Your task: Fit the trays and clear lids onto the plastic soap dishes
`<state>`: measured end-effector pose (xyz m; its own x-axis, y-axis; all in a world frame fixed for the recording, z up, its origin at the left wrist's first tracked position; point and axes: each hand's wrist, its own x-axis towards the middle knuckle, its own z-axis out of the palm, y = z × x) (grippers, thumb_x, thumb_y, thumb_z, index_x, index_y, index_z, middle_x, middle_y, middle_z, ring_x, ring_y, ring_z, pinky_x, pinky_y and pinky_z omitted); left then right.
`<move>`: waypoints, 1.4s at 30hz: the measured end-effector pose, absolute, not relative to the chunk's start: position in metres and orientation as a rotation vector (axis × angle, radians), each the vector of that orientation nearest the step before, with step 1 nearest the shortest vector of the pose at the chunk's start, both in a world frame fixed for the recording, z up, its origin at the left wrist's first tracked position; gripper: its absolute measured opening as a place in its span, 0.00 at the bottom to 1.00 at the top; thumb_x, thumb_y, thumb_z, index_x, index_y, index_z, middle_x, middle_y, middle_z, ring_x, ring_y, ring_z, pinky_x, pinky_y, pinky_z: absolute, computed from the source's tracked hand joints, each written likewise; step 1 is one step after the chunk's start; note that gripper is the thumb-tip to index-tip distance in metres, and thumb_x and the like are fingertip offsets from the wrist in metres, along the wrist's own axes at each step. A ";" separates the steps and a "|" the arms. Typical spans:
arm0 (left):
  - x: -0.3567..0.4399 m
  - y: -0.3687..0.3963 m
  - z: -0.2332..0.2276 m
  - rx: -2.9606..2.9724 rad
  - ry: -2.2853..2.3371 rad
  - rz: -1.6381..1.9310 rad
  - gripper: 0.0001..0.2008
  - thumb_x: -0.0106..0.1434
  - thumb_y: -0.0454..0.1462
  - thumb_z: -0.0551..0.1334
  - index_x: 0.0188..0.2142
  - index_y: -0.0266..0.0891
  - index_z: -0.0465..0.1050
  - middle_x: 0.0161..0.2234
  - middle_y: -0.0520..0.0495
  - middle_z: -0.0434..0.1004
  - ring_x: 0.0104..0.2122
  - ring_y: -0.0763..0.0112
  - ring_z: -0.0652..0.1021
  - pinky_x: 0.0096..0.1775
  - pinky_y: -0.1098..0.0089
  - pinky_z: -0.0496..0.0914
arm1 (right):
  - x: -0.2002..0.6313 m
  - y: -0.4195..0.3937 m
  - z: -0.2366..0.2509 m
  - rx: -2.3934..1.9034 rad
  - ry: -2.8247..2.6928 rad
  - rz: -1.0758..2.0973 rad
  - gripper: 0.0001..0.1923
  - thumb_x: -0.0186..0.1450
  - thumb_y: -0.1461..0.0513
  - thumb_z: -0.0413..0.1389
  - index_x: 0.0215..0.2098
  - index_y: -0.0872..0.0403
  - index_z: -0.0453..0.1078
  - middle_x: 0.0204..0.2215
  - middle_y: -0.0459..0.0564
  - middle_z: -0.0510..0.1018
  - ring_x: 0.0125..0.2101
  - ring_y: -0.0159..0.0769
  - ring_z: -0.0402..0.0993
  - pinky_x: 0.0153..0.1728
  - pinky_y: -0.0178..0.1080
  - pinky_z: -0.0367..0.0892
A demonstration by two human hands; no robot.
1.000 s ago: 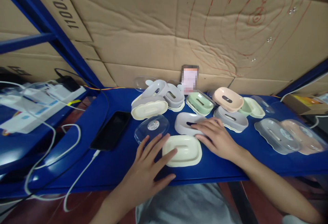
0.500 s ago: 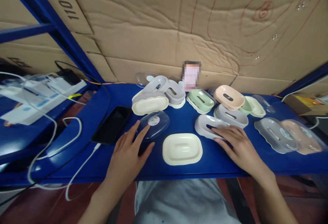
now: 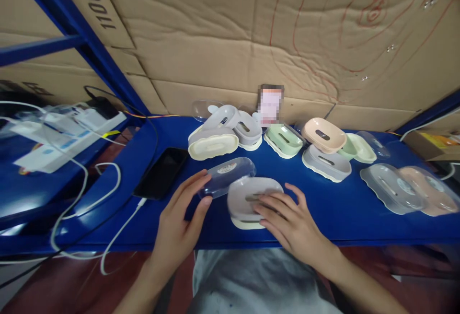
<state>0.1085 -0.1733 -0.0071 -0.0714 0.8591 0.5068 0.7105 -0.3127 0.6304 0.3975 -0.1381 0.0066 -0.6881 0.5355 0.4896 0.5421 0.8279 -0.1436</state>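
Note:
My left hand [image 3: 181, 225] grips a clear plastic lid [image 3: 227, 176] with a round sticker, lifted and tilted just left of the soap box in front of me. My right hand [image 3: 287, 220] presses flat on a pale grey inner tray [image 3: 247, 191] that sits inside the cream base [image 3: 241, 222] near the front edge of the blue shelf [image 3: 323, 213].
Several more soap boxes in cream, grey, green and peach stand at the back by the cardboard wall [image 3: 251, 40]; two clear-lidded boxes [image 3: 406, 189] lie at right. A black phone [image 3: 161, 172] with a white cable lies left. A blue shelf post [image 3: 82, 40] slants at left.
My right hand slid the grey tray from the right and set it into the cream base. My left hand took hold of the clear lid and lifted it toward the box.

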 end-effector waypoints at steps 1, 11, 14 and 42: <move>0.110 -0.174 -0.008 2.033 1.704 1.332 0.18 0.78 0.40 0.59 0.65 0.48 0.71 0.65 0.44 0.75 0.64 0.58 0.77 0.65 0.56 0.73 | 0.395 -0.138 0.007 -0.778 -2.517 -0.033 0.15 0.80 0.60 0.53 0.62 0.47 0.73 0.57 0.49 0.83 0.58 0.42 0.76 0.70 0.57 0.54; 0.124 -0.179 -0.012 2.245 1.534 1.263 0.22 0.77 0.34 0.60 0.68 0.48 0.68 0.68 0.43 0.71 0.65 0.60 0.76 0.65 0.60 0.74 | 0.410 -0.138 0.005 -0.717 -2.580 0.022 0.21 0.79 0.49 0.54 0.61 0.50 0.74 0.57 0.51 0.83 0.60 0.44 0.74 0.66 0.53 0.60; 0.127 -0.180 -0.011 2.262 1.523 1.262 0.22 0.77 0.34 0.60 0.68 0.47 0.68 0.68 0.42 0.72 0.65 0.61 0.76 0.65 0.61 0.74 | 0.415 -0.136 0.003 -0.739 -2.543 -0.006 0.17 0.79 0.52 0.56 0.59 0.51 0.76 0.53 0.51 0.85 0.56 0.43 0.77 0.61 0.51 0.64; 0.138 -0.179 -0.020 2.555 1.333 1.048 0.22 0.75 0.45 0.64 0.63 0.39 0.68 0.65 0.33 0.70 0.65 0.51 0.74 0.61 0.48 0.78 | 0.438 -0.128 -0.010 -0.734 -2.467 0.135 0.32 0.75 0.60 0.62 0.75 0.46 0.62 0.69 0.58 0.71 0.72 0.50 0.64 0.66 0.58 0.73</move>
